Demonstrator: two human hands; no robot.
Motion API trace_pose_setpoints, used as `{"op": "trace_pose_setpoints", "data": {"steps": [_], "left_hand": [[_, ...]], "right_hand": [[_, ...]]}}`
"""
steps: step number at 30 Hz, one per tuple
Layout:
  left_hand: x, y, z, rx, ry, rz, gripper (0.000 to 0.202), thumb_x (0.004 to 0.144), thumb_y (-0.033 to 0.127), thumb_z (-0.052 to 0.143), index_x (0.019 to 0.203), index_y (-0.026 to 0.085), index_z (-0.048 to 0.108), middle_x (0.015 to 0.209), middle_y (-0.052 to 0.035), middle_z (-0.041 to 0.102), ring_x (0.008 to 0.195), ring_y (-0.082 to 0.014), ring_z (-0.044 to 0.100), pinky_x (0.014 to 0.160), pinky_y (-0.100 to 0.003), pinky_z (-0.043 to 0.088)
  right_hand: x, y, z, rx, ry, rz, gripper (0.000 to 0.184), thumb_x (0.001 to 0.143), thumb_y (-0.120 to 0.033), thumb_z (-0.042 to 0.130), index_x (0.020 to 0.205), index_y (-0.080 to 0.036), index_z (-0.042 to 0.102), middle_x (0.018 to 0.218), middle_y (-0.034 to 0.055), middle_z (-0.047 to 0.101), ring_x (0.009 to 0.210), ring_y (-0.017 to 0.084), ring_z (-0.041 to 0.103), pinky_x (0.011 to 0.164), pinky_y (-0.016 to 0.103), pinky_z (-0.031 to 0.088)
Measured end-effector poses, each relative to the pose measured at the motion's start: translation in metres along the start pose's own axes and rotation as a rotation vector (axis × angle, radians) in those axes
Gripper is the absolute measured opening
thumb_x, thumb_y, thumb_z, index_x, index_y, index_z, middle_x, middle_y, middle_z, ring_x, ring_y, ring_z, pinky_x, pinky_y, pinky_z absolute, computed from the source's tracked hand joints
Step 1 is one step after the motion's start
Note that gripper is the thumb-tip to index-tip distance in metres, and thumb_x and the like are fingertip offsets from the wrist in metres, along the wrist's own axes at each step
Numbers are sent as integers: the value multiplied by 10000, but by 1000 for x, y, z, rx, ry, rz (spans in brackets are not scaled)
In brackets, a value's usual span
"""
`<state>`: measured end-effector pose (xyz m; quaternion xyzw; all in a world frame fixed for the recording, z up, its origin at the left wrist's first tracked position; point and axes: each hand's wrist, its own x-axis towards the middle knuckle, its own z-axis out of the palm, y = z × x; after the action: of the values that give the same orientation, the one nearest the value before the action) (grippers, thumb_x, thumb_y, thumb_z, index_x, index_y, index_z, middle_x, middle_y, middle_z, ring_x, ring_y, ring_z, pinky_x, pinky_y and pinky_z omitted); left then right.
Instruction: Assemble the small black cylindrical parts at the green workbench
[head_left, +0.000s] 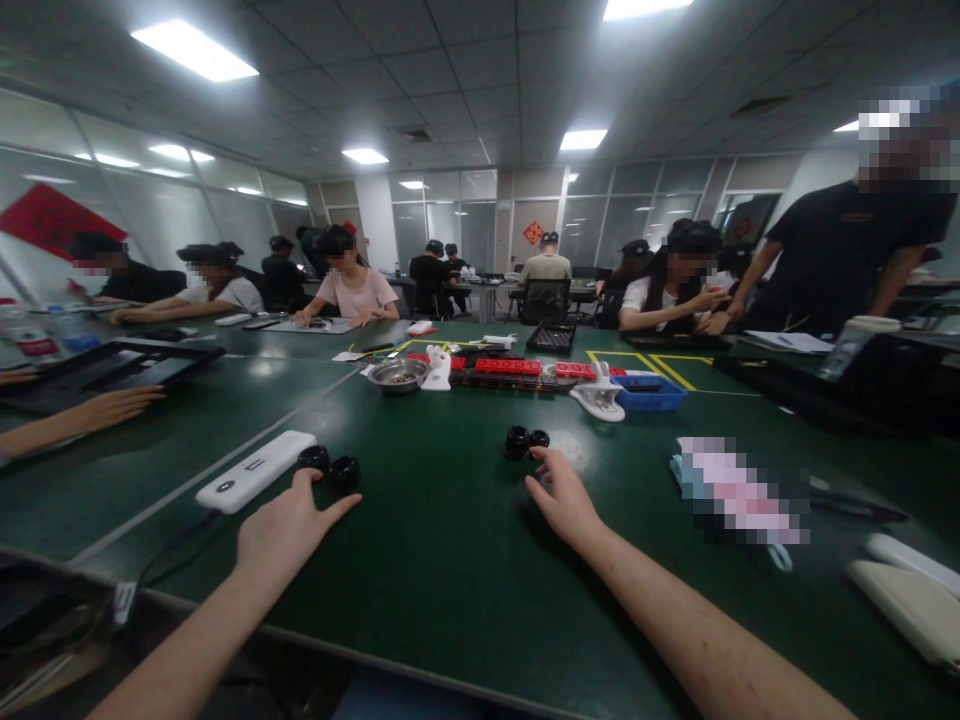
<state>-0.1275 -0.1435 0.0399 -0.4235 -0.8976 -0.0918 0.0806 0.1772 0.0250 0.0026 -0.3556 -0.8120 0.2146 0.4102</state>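
Note:
Two pairs of small black round, ring-like pieces sit on the green table (435, 560). By the left pair, one black piece (313, 459) lies at the fingertips of my left hand (281, 525), and another black piece (345, 475) is just beyond its outstretched thumb. That hand is open, thumb apart from the fingers; whether a fingertip touches the nearer piece I cannot tell. My right hand (564, 500) rests low over the table, loosely bent with thumb and fingers apart. Just past its fingertips are a larger black piece (517, 442) and a smaller black piece (538, 439).
Beside my left hand lies a white power strip (255, 472) with a cable. Farther back stand a metal bowl (401, 376), red parts (506, 367), a white stand (600, 393) and a blue tray (651, 393). A co-worker's hand (112, 410) is at left. A pouch (739, 490) lies right.

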Motion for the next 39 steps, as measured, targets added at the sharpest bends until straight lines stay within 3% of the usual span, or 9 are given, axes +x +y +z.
{"op": "trace_pose_setpoints", "data": {"steps": [2, 5, 7, 10, 15, 19, 26, 35, 39], "left_hand": [[-13, 15, -13, -18, 26, 115, 632, 701, 686, 405, 1064, 178, 501, 657, -39, 602, 620, -269, 603, 490, -278, 364], [-16, 53, -25, -152, -54, 325, 501, 723, 658, 417, 954, 234, 549, 614, 19, 561, 558, -194, 566, 478, -242, 334], [-6, 86, -19, -259, -106, 509, 442, 748, 613, 434, 944, 238, 562, 680, 16, 574, 635, -183, 569, 533, -246, 366], [15, 137, 8, -361, -107, 703, 436, 702, 544, 555, 984, 213, 579, 997, -39, 573, 948, -224, 523, 776, -291, 398], [39, 201, 56, -367, -99, 615, 680, 628, 594, 606, 1129, 139, 534, 1255, -159, 429, 1184, -327, 330, 974, -458, 245], [48, 227, 69, -393, -87, 560, 614, 652, 628, 562, 1041, 155, 590, 1214, -175, 470, 1162, -368, 339, 964, -602, 97], [57, 235, 71, -419, -138, 587, 486, 658, 579, 588, 973, 210, 616, 1076, -106, 567, 1062, -319, 451, 980, -563, 123], [35, 179, 66, -478, -272, 739, 566, 565, 605, 639, 953, 195, 608, 1020, -87, 545, 990, -303, 470, 927, -492, 282], [13, 172, 62, -541, -280, 850, 507, 532, 572, 680, 875, 208, 599, 993, -63, 540, 988, -289, 460, 963, -502, 235]], "right_hand": [[0, 0, 0, 5, 11, -5, 351, 755, -190, 499, 1105, -196, 467, 1057, 81, 511, 820, 182, 544, 738, 372, 479], [1, 0, 1, 11, 33, -13, 339, 755, -181, 493, 1093, -188, 464, 1044, 81, 509, 828, 182, 536, 746, 365, 474], [1, -1, 0, 14, 53, -20, 338, 753, -171, 485, 1090, -184, 457, 1036, 80, 507, 833, 182, 530, 752, 367, 470], [1, -3, -2, 16, 88, -30, 341, 749, -154, 471, 1088, -178, 449, 1020, 79, 504, 836, 182, 521, 754, 368, 465], [2, -2, -5, 5, 134, -32, 346, 729, -134, 481, 1070, -185, 454, 1000, 72, 507, 820, 180, 509, 748, 364, 464], [4, 4, -5, 6, 138, -11, 348, 724, -131, 486, 1065, -193, 459, 986, 65, 512, 819, 176, 514, 742, 358, 469], [6, 9, -6, 38, 113, 29, 324, 714, -124, 492, 1029, -201, 480, 989, 57, 506, 820, 173, 521, 731, 348, 479], [7, 9, -11, 55, 91, 64, 295, 753, -148, 490, 1045, -189, 470, 1005, 71, 505, 845, 180, 519, 761, 358, 469], [1, -4, -11, 77, 28, 25, 300, 760, -219, 532, 1054, -199, 473, 956, 52, 539, 845, 178, 535, 759, 336, 466]]}}
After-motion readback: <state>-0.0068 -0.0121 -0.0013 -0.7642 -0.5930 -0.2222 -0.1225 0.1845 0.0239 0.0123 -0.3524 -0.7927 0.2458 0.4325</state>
